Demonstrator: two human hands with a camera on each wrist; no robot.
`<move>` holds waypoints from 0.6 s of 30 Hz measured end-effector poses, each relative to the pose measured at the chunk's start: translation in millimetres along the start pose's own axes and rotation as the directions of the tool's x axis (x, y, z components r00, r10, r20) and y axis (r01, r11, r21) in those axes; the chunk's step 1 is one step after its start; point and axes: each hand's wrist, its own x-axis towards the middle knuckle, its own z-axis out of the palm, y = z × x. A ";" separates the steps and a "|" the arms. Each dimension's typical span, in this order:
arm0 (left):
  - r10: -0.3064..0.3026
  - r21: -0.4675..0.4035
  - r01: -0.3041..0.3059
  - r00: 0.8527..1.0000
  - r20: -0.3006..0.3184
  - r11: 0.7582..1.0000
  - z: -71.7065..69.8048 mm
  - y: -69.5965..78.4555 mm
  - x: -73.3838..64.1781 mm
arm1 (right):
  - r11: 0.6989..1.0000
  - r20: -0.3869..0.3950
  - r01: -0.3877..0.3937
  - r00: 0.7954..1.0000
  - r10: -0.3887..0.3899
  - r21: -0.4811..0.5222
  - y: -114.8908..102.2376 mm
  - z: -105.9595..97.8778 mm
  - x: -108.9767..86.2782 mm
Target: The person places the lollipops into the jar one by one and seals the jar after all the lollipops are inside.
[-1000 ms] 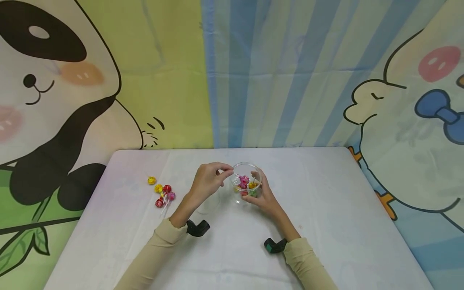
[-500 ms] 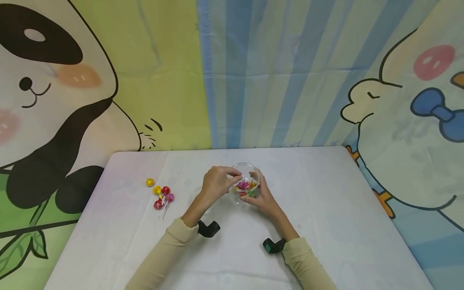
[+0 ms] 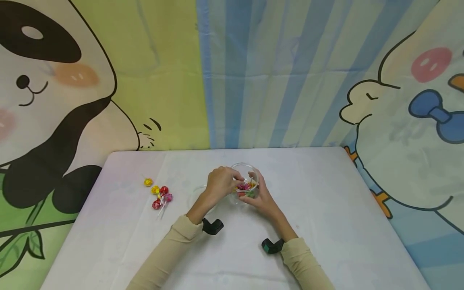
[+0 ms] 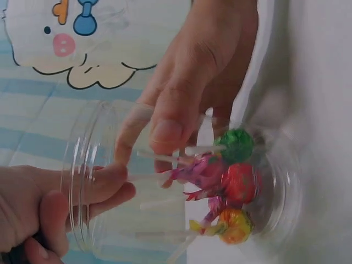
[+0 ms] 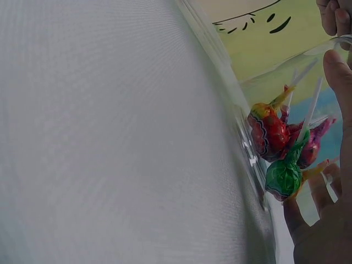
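Observation:
A clear jar (image 3: 243, 164) stands on the white table, wrapped lollipops inside. My right hand (image 3: 264, 198) holds it from the right side, thumb in front and fingers behind. My left hand (image 3: 220, 182) reaches through the jar's mouth. In the left wrist view its thumb and forefinger pinch the white stick of a pink lollipop (image 4: 202, 171), low among the others. Around that one lie a green lollipop (image 4: 235, 145), a red lollipop (image 4: 242, 183) and a yellow lollipop (image 4: 235, 226), sticks pointing toward the mouth. The right wrist view shows the green and red ones through the jar wall.
Left of the jar, several loose lollipops (image 3: 164, 190) lie in a small group, with one yellow lollipop (image 3: 148, 182) slightly apart. A faint clear disc (image 3: 195, 196) lies partly behind the left forearm. A cartoon-print curtain (image 3: 246, 80) hangs behind the table's back edge.
My left hand has moved right and down from beside the rim into the jar, bringing the pink lollipop lower by its stick. The right hand keeps its hold on the jar.

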 end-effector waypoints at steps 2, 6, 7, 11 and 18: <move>0.005 0.052 -0.006 1.000 0.012 0.999 -0.5 0.8 0.6 | 1.000 -0.002 -0.011 1.000 0.011 0.004 -0.5 0.0 -0.1; 0.009 0.106 -0.014 0.999 0.045 0.994 -2.0 2.7 3.0 | 0.999 0.002 -0.039 0.999 0.038 0.016 -1.7 0.0 -0.2; 0.005 0.110 -0.012 0.998 0.056 0.994 -2.3 3.2 3.7 | 0.999 0.004 -0.039 0.999 0.039 0.021 -1.6 -0.1 0.0; -0.008 0.117 -0.003 0.996 0.093 0.993 -3.5 5.5 5.3 | 0.999 0.009 -0.017 1.000 0.017 0.030 -0.7 0.0 0.3; -0.035 0.139 0.020 0.994 0.108 0.990 -3.4 9.6 6.5 | 0.999 0.012 0.007 1.000 -0.007 0.044 1.1 -0.6 0.8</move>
